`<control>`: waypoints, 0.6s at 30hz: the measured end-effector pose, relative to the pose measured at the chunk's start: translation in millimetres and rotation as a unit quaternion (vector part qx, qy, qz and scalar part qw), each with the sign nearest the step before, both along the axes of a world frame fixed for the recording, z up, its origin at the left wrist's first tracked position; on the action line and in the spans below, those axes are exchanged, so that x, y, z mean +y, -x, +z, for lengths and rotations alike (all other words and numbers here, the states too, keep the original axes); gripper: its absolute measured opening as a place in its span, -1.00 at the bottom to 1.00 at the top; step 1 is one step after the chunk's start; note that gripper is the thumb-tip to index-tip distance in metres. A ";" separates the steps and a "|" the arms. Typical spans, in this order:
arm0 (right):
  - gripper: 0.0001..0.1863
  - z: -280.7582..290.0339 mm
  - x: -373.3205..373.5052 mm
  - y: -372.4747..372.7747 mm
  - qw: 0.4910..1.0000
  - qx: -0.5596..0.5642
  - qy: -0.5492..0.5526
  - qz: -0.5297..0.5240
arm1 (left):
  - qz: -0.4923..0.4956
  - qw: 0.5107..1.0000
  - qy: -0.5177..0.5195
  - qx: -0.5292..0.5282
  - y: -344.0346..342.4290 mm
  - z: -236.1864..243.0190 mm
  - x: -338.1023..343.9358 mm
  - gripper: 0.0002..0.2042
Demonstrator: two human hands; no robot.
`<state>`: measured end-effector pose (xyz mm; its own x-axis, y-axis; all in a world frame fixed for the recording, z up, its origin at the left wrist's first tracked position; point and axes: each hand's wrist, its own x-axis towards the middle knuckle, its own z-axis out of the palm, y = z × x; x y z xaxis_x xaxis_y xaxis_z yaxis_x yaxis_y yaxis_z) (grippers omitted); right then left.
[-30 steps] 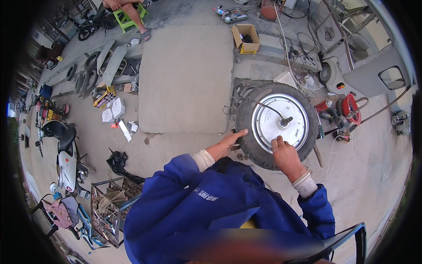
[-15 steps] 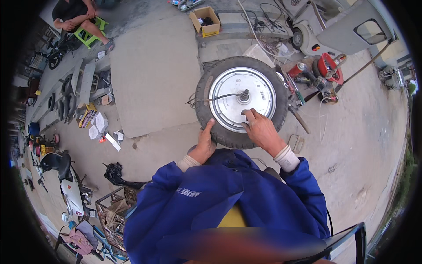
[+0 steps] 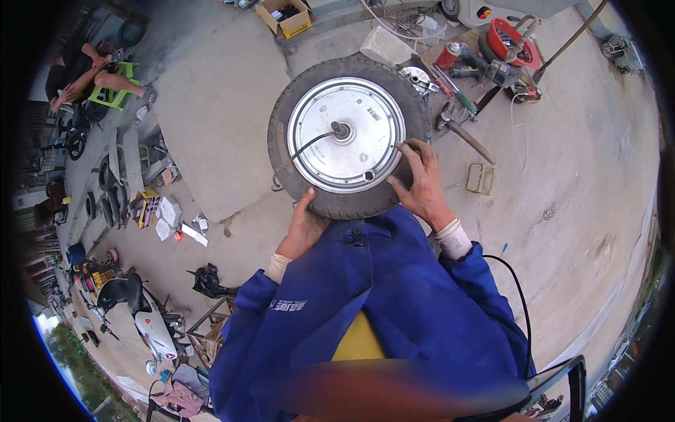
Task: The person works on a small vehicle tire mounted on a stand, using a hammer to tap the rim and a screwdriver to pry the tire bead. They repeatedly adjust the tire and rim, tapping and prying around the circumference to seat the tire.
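Note:
A wheel with a black tyre and a silver hub motor lies tilted in front of me. A black cable runs from its central axle to the left. My left hand holds the tyre's near left edge, thumb on top and the other fingers hidden. Over the near right edge, my right hand has thumb and forefinger spread apart, their tips by the hub's rim. A small dark-centred ring sits on the hub between the hands; I cannot tell its exact kind.
Right of the wheel lie a hammer, screwdrivers, a red spray can and a red basin. An open cardboard box stands beyond. A seated person is far left, above a parked scooter.
My right hand has moved off the hub face to the tyre's right edge, uncovering the small ring. My left hand stays at the tyre's edge. The view has shifted.

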<state>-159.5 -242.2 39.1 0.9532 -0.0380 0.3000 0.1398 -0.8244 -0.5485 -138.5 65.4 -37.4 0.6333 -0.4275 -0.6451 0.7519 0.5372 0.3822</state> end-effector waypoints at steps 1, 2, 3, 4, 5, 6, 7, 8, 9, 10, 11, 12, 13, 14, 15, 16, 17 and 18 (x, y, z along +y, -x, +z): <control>-0.10 -10.5 -7.1 0.4 0.998 -0.034 0.023 -0.039 | 0.000 1.000 -0.006 0.001 0.6 -1.0 -0.5 -0.15; -0.02 -18.0 -10.3 -2.1 0.993 -0.017 0.018 -0.112 | -0.007 1.000 -0.008 -0.004 1.3 -3.2 -0.6 -0.15; 0.01 -28.0 -12.1 -7.8 0.987 -0.001 -0.061 -0.148 | -0.007 1.000 -0.011 -0.002 1.3 -0.4 -2.1 -0.17; 0.04 -39.8 -13.1 -14.5 0.973 0.015 -0.141 -0.184 | -0.006 1.000 -0.015 0.000 1.6 3.4 -3.4 -0.18; 0.08 -53.9 -15.6 -20.7 0.950 0.030 -0.218 -0.220 | -0.006 1.000 -0.019 0.001 0.9 5.8 -4.3 -0.20; 0.13 -66.4 -18.3 -28.0 0.916 0.077 -0.337 -0.202 | -0.010 1.000 -0.026 -0.003 0.8 -0.5 -2.9 -0.18; 0.12 -76.1 -21.2 -27.4 0.900 0.079 -0.381 -0.197 | -0.012 1.000 -0.027 0.003 1.5 -6.9 -0.6 -0.17; 0.12 -74.0 -20.5 -30.0 0.882 0.081 -0.424 -0.188 | -0.011 1.000 -0.027 0.009 2.7 -13.5 1.4 -0.16; 0.12 -69.0 -20.6 -32.9 0.863 0.082 -0.465 -0.180 | -0.011 0.999 -0.027 0.015 3.8 -11.4 -0.6 -0.15; 0.14 -62.5 -22.8 -37.9 0.862 0.077 -0.468 -0.179 | -0.017 0.998 -0.053 0.021 7.4 -8.4 -2.8 -0.13; 0.15 -60.9 -25.9 -42.9 0.860 0.087 -0.469 -0.184 | -0.024 0.996 -0.077 0.028 11.6 5.3 -10.6 -0.11; 0.15 -61.3 -29.2 -49.6 0.856 0.097 -0.470 -0.190 | -0.032 0.994 -0.104 0.034 15.4 14.4 -14.2 -0.09; 0.16 -60.9 -32.3 -55.1 0.853 0.106 -0.472 -0.196 | -0.072 0.988 -0.128 0.050 20.2 11.9 -7.4 -0.15; 0.17 -57.0 -36.3 -60.2 0.855 0.125 -0.460 -0.205 | -0.112 0.980 -0.150 0.063 23.5 5.3 5.2 -0.21; 0.18 -56.7 -40.6 -65.3 0.849 0.139 -0.468 -0.201 | -0.153 0.970 -0.172 0.074 22.9 8.5 11.8 -0.26; 0.19 -57.1 -44.2 -69.2 0.843 0.153 -0.476 -0.196 | -0.257 0.924 -0.283 0.002 24.8 15.7 20.4 -0.33; 0.19 -56.0 -45.6 -71.8 0.837 0.167 -0.485 -0.190 | -0.352 0.850 -0.385 -0.070 26.2 37.0 23.9 -0.41; 0.22 -45.1 -44.9 -73.0 0.861 0.154 -0.446 -0.190 | -0.437 0.752 -0.473 -0.141 29.1 59.0 23.7 -0.48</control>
